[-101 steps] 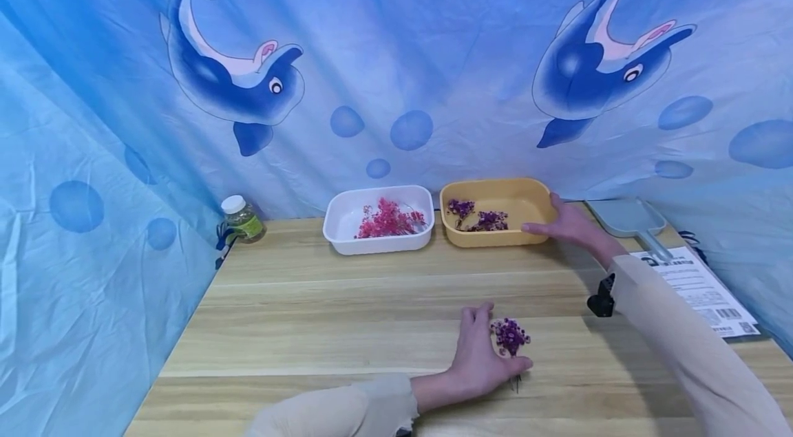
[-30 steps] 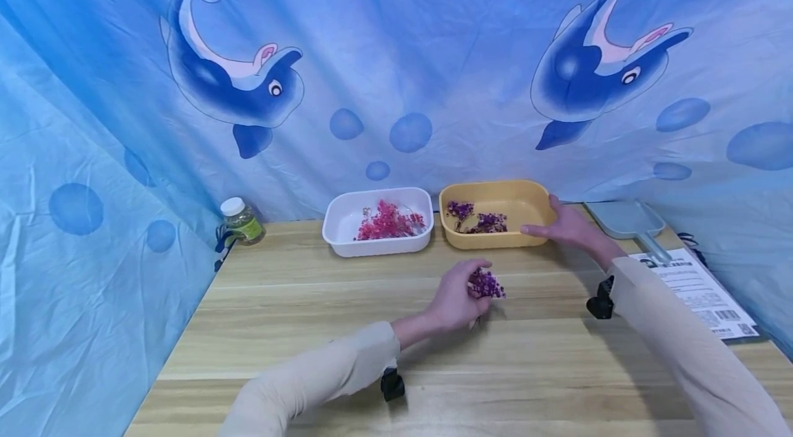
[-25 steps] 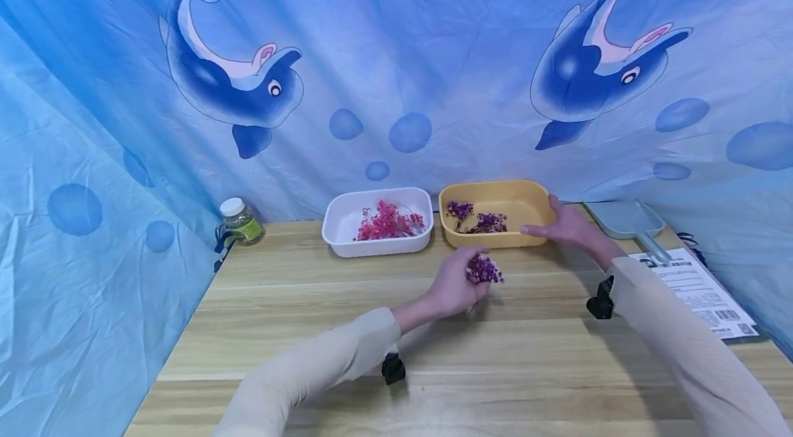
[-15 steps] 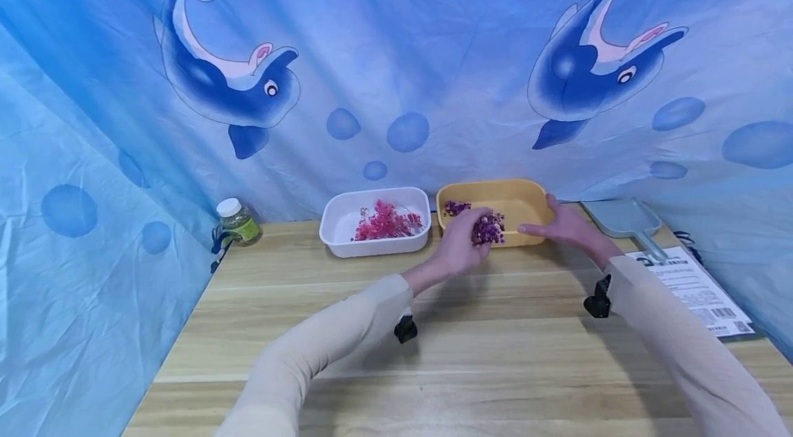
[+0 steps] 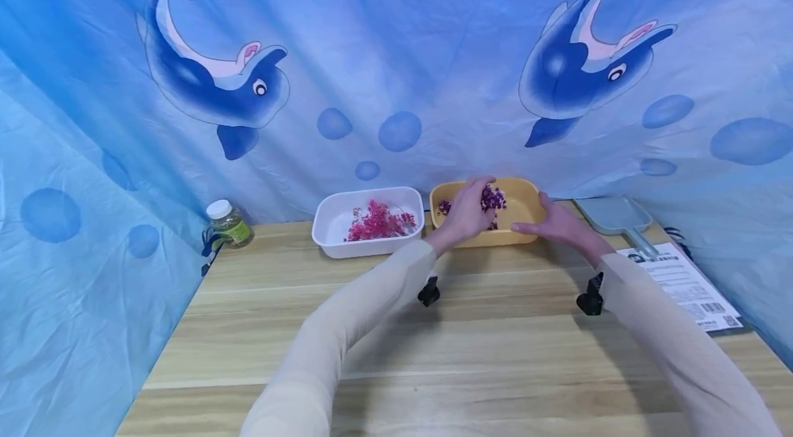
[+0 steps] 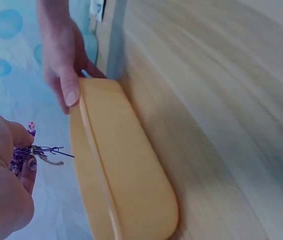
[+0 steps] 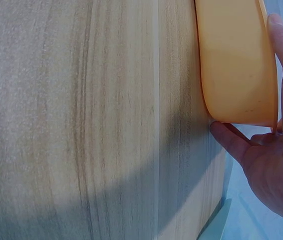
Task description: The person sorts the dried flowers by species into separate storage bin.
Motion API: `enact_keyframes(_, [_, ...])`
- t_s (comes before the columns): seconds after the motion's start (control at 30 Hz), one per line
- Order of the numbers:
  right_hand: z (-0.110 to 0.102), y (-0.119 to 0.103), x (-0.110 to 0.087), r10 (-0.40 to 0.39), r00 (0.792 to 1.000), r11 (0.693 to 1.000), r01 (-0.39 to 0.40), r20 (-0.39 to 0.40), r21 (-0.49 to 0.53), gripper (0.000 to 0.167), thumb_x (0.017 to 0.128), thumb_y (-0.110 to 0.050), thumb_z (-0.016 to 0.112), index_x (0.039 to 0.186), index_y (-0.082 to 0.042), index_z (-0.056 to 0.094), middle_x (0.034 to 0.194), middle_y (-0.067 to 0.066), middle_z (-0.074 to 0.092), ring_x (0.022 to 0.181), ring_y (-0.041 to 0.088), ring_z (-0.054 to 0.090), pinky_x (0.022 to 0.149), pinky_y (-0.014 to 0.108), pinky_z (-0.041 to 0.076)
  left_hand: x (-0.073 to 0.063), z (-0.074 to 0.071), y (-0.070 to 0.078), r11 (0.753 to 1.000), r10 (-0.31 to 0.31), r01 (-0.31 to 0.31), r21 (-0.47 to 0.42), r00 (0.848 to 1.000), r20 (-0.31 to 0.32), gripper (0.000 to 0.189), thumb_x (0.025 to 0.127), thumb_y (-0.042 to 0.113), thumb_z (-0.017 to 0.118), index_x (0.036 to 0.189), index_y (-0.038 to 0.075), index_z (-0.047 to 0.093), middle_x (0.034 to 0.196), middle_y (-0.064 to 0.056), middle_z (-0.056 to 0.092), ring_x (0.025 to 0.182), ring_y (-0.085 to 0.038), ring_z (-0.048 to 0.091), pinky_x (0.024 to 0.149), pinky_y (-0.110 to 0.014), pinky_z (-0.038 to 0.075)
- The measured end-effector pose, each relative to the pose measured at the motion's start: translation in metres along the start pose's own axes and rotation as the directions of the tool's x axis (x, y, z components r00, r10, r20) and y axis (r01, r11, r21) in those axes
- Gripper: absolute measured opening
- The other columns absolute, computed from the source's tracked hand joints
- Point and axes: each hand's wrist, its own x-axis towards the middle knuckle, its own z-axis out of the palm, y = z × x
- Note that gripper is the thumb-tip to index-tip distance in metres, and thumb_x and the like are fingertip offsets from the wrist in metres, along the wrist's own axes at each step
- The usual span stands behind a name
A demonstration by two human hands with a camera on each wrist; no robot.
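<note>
My left hand pinches a small bunch of purple dried flowers over the yellow tray. In the left wrist view the bunch's thin stems point toward the tray's rim, with a bit of twine around them. More purple flowers lie in the tray's left part, partly hidden behind the left hand. At the tray's right end my right hand grips the wall, thumb at the front rim. The right wrist view shows that hand around the tray's corner.
Left of the yellow tray stands a white tray with pink dried flowers. A lidded jar is at the table's back left corner. A grey-blue dustpan and a printed sheet lie at the right. A dolphin-print curtain hangs behind.
My left hand picked up the purple bunch from the front of the table and carried it up and back to over the yellow tray. The right hand stayed at the tray's right end.
</note>
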Motion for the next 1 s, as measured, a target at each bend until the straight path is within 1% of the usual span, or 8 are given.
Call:
enact_keyframes(0.07, [0.0,0.0,0.0,-0.006,1.0,1.0,0.006,-0.002,0.003,0.128,0.084,-0.071,0.064,0.153,0.011,-0.006,0.153,0.043,0.011,0.137,0.058,0.022,0.111,0.063,0.026,0.008,0.003,0.001,1.0,-0.017,0.017,-0.009,1.0,-0.011,0.066,0.087,0.005,0.074,0.147,0.008,0.047,0.143,-0.009,0.052,0.126,-0.024,0.052,0.105,-0.033,0.044])
enact_keyframes(0.17, [0.001,0.001,0.001,-0.012,1.0,1.0,0.012,-0.001,0.007,0.126,0.085,-0.069,0.065,0.153,0.011,-0.006,0.153,0.042,0.011,0.138,0.058,0.022,0.112,0.062,0.026,0.019,0.009,0.002,0.998,-0.057,0.055,-0.033,0.998,-0.034,0.063,0.089,0.006,0.073,0.146,0.008,0.048,0.144,-0.008,0.052,0.127,-0.023,0.052,0.104,-0.032,0.045])
enact_keyframes(0.33, [0.002,0.0,0.003,-0.013,1.0,1.0,0.013,-0.001,0.025,0.123,0.086,-0.064,0.067,0.153,0.01,-0.005,0.155,0.04,0.009,0.139,0.057,0.02,0.113,0.062,0.023,0.032,0.022,0.005,0.988,-0.142,0.137,-0.077,0.987,-0.072,0.062,0.088,0.008,0.075,0.145,0.011,0.051,0.145,-0.005,0.053,0.132,-0.021,0.048,0.11,-0.03,0.038])
enact_keyframes(0.43, [0.002,-0.001,0.004,-0.01,1.0,1.0,0.01,-0.002,0.024,0.122,0.087,-0.064,0.066,0.154,0.01,-0.005,0.155,0.04,0.009,0.14,0.056,0.02,0.113,0.062,0.023,0.037,0.03,0.007,0.982,-0.171,0.161,-0.101,0.981,-0.096,0.061,0.086,0.008,0.077,0.142,0.011,0.054,0.141,-0.004,0.055,0.13,-0.019,0.049,0.11,-0.029,0.037])
enact_keyframes(0.6, [0.003,-0.001,0.004,-0.006,1.0,1.0,0.006,0.004,0.021,0.126,0.085,-0.068,0.065,0.153,0.01,-0.006,0.154,0.041,0.01,0.139,0.057,0.021,0.112,0.063,0.025,0.04,0.041,0.007,0.967,-0.221,0.204,-0.153,0.969,-0.109,0.058,0.084,0.007,0.078,0.139,0.012,0.058,0.135,-0.005,0.058,0.124,-0.02,0.053,0.106,-0.028,0.041])
enact_keyframes(0.73, [0.004,-0.001,0.004,-0.014,1.0,0.999,0.014,-0.001,0.035,0.127,0.083,-0.069,0.066,0.154,0.01,-0.005,0.155,0.04,0.01,0.139,0.056,0.021,0.113,0.061,0.025,0.04,0.049,0.007,0.946,-0.271,0.242,-0.216,0.956,-0.114,0.057,0.084,0.006,0.078,0.137,0.014,0.06,0.133,-0.005,0.058,0.121,-0.02,0.055,0.103,-0.028,0.044])
enact_keyframes(0.83, [0.003,-0.001,0.004,-0.011,1.0,0.999,0.011,-0.004,0.041,0.128,0.083,-0.07,0.066,0.154,0.009,-0.006,0.155,0.04,0.01,0.139,0.056,0.022,0.113,0.061,0.025,0.04,0.053,0.007,0.937,-0.288,0.256,-0.239,0.951,-0.112,0.056,0.084,0.005,0.077,0.137,0.013,0.06,0.133,-0.004,0.059,0.121,-0.02,0.056,0.101,-0.028,0.046])
enact_keyframes(1.0, [0.001,-0.001,0.001,-0.004,1.0,0.999,0.004,-0.008,0.038,0.129,0.082,-0.07,0.066,0.154,0.01,-0.005,0.155,0.041,0.01,0.139,0.056,0.022,0.112,0.062,0.025,0.039,0.059,0.009,0.923,-0.304,0.27,-0.273,0.948,-0.091,0.057,0.084,0.003,0.075,0.138,0.013,0.059,0.134,-0.005,0.06,0.121,-0.021,0.057,0.101,-0.03,0.048])
